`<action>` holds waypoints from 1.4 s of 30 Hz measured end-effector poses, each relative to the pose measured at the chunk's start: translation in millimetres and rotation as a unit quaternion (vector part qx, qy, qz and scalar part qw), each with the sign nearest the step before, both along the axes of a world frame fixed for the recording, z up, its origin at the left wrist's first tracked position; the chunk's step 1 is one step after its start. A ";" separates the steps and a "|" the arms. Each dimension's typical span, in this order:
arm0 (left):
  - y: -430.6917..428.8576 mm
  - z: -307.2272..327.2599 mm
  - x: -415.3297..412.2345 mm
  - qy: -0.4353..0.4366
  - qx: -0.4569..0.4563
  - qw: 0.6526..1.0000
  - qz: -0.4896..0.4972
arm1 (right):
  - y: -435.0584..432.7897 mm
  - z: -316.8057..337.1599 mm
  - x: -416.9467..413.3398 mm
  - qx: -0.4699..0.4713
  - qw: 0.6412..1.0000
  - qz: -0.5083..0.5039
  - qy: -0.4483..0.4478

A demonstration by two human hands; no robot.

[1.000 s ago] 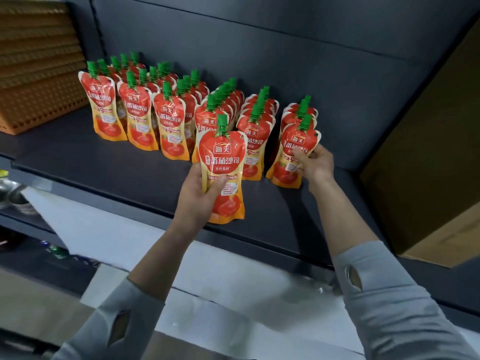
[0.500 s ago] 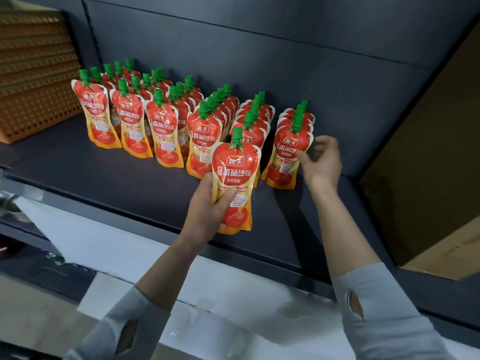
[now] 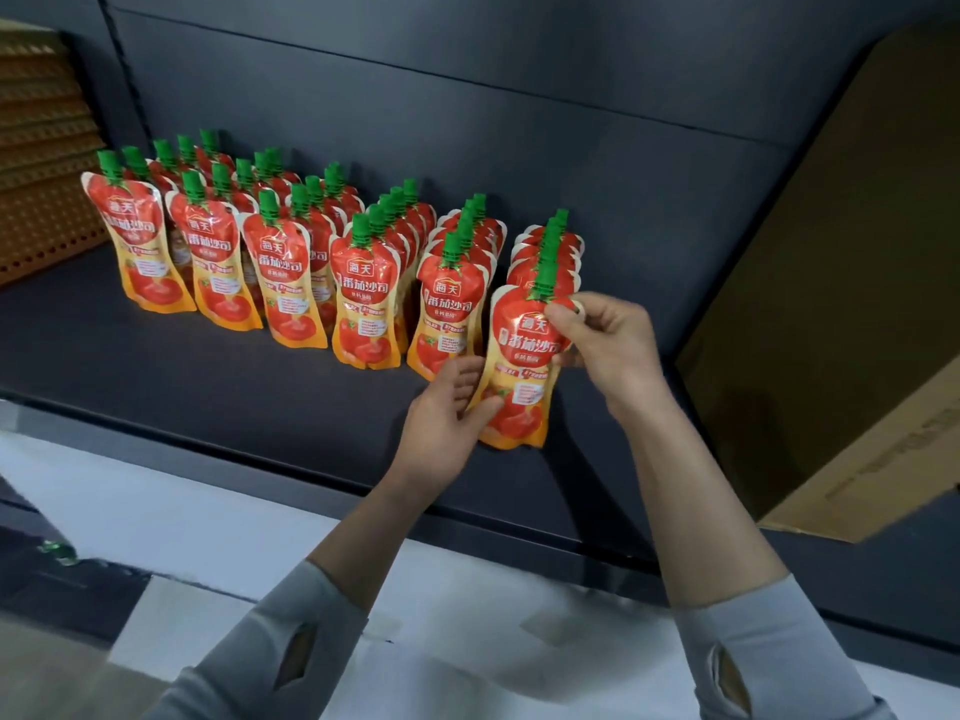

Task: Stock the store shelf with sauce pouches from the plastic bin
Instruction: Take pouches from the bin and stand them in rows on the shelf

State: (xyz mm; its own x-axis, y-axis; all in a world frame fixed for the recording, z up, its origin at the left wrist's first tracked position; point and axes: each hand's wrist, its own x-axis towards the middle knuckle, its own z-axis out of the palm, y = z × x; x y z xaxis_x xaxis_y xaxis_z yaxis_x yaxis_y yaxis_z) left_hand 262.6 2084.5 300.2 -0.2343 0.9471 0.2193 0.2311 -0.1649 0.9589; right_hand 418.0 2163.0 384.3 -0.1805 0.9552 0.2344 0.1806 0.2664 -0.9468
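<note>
Since half a second before, the held sauce pouch [image 3: 522, 366] had travelled right, from in front of the fifth row to the front of the rightmost row, and the right hand [image 3: 605, 345] had come off the shelf side to take it by the top. That pouch stood upright on the dark shelf [image 3: 208, 387], its base at the front of the last row, touching the pouch behind it. The left hand [image 3: 441, 423] was clamped on its lower left edge, thumb on the front face; the right hand's grip pinched the upper right shoulder, just under the green cap [image 3: 544, 283].

Its red front bore a crest with the white characters 海天, then larger white characters 番茄沙司, over a tomato picture on an orange base (the small print beneath was too blurred to read). The same printing showed on the front pouches of the other rows [image 3: 291, 283], six rows in all; behind each front pouch only green caps and red shoulders were visible.

An orange perforated panel [image 3: 41, 168] was cut off at the left edge, a cardboard box [image 3: 831, 314] at the right. Grey sleeves [image 3: 769, 652] covered both forearms partway. The plastic bin lay outside the view.
</note>
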 end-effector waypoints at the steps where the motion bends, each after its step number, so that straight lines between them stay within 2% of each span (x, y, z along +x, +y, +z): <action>1: 0.4 -3.7 0.3 0.028 0.001 1.000 0.008 | 4.8 0.1 4.2 0.014 1.000 -0.015 -0.001; 8: 12.2 -26.0 10.3 0.226 -0.025 0.974 -0.023 | 26.4 -11.7 3.3 0.041 0.996 -0.071 -0.025; 15: 30.3 -33.1 19.1 0.326 -0.054 0.943 -0.028 | 42.0 -24.4 -7.1 0.037 0.998 -0.057 0.005; 27: 41.3 -41.2 20.3 0.359 -0.031 0.933 -0.010 | 58.4 -22.3 -3.5 0.066 0.995 -0.036 -0.063; 38: 43.3 -43.3 20.9 0.364 -0.038 0.930 -0.010 | 58.4 -17.1 0.3 0.026 0.997 -0.018 -0.072; 40: 41.5 -42.0 19.2 0.355 -0.038 0.934 -0.014 | 54.6 -12.3 3.0 0.059 0.994 -0.031 -0.090; 42: 37.9 -40.4 14.8 0.346 -0.031 0.938 -0.002 | 49.4 0.1 4.4 0.167 0.973 -0.099 -0.125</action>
State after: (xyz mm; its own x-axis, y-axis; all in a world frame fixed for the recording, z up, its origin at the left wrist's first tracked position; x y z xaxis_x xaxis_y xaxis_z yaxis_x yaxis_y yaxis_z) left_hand 277.4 2122.4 259.8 -0.0527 0.9636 0.2620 0.8007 -0.1160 0.5878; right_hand 422.4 2212.3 384.3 -0.0917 0.8551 0.5103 0.4735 0.4883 -0.7331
